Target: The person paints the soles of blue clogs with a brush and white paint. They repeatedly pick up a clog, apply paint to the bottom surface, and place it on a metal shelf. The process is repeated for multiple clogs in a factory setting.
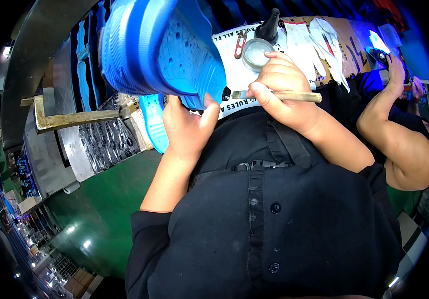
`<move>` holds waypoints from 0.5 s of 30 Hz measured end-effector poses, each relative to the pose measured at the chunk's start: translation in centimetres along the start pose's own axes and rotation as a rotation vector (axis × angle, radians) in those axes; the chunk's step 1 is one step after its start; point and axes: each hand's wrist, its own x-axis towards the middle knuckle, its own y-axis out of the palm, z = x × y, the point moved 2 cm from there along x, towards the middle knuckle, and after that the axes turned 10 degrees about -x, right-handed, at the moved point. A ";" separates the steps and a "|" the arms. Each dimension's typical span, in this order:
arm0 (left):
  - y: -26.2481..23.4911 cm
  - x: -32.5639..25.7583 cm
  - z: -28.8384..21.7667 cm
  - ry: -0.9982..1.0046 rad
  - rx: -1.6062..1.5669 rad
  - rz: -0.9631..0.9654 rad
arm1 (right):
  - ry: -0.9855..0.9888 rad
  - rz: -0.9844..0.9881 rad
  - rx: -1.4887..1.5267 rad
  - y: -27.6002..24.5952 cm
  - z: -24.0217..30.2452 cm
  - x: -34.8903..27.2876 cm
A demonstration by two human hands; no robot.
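While the left hand [187,124] gripped the lower edge of a blue moulded shoe [177,55] between raised thumb and partly hidden fingers, the right hand [290,87] was curled firmly around a wooden-handled brush [302,97]. The shoe was held up at the upper left, before the person's body; its long axis seemed to run steeply from the left thumb up and leftward past the top of the view, ribbed outer wall facing left, hollow facing right. The brush lay nearly level, dark bristles pointing left at the shoe's lower rim, though whether they touched could not be told. It looked like a brushing-on step, and the next move probably called for a steady shoe and a light stroke along that rim. Just beyond the right hand sat a round dish [257,54], with red snips [240,45] and a black nozzle bottle [269,29] beside it; white gloves [326,47] lay farther right.
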 end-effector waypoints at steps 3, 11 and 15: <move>0.1 -0.2 0.6 0.047 0.012 0.007 | 0.007 -0.011 0.045 0.4 0.0 0.2; -0.1 -0.1 0.2 0.026 0.019 -0.009 | 0.005 0.028 0.020 0.4 -0.4 -0.2; -0.1 -0.5 0.8 0.038 0.035 0.037 | 0.001 -0.009 0.073 1.0 -0.2 0.1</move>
